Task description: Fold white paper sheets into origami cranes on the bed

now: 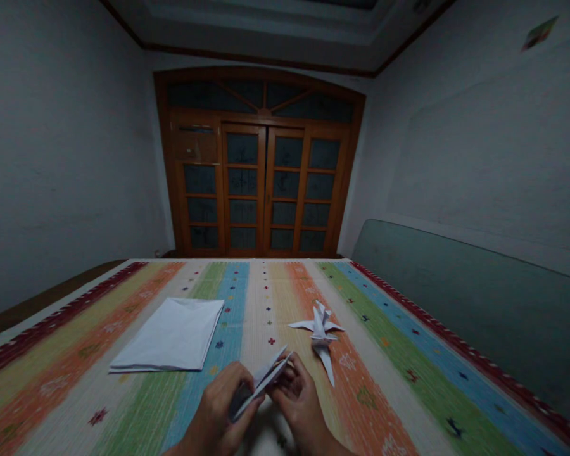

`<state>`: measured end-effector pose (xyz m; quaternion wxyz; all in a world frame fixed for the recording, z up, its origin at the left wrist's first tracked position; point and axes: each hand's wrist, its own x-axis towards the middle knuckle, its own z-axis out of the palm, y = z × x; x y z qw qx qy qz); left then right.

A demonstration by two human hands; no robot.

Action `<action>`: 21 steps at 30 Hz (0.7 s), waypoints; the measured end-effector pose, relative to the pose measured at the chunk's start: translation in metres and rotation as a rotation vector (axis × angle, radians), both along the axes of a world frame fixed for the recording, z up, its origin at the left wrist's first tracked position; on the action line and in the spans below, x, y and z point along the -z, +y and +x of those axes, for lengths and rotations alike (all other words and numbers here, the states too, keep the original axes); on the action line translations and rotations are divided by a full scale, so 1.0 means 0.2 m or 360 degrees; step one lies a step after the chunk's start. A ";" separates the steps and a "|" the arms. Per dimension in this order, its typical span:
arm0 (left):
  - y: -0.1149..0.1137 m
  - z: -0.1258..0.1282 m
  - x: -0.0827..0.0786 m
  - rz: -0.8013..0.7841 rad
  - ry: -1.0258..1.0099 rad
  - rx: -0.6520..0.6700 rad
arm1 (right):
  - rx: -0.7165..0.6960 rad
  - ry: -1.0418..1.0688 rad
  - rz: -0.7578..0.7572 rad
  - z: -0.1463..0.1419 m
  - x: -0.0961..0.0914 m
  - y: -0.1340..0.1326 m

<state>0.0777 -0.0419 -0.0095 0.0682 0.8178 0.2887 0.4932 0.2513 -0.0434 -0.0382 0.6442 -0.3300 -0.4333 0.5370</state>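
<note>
Two bare hands, bottom centre of the frame: our left hand [218,402] and right hand [295,399], both gripping one folded paper [262,385]. This piece we record as white, narrow and layered, slanting up to the right, its edges parted into points at the upper end. To its right, lower right of centre, we list white folded-paper figures [320,326]; lower left, a flat stack of white paper [168,335]; beneath all, a striped tablecloth [384,386].
</note>
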 end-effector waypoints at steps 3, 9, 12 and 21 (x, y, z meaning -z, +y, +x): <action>0.01 0.00 0.01 -0.0060 0.0044 0.0037 | -0.0058 -0.0008 0.0058 0.01 -0.01 0.00; 0.01 -0.01 0.00 -0.0112 0.0009 0.0106 | -0.0145 -0.0009 0.0050 0.03 -0.04 0.00; 0.01 0.00 0.00 -0.0194 -0.0047 0.0116 | -0.0143 -0.0045 0.0053 0.03 -0.06 0.01; -0.02 0.03 -0.04 -0.0737 -0.0321 0.0051 | 0.0054 -0.0169 -0.0013 0.02 -0.10 0.00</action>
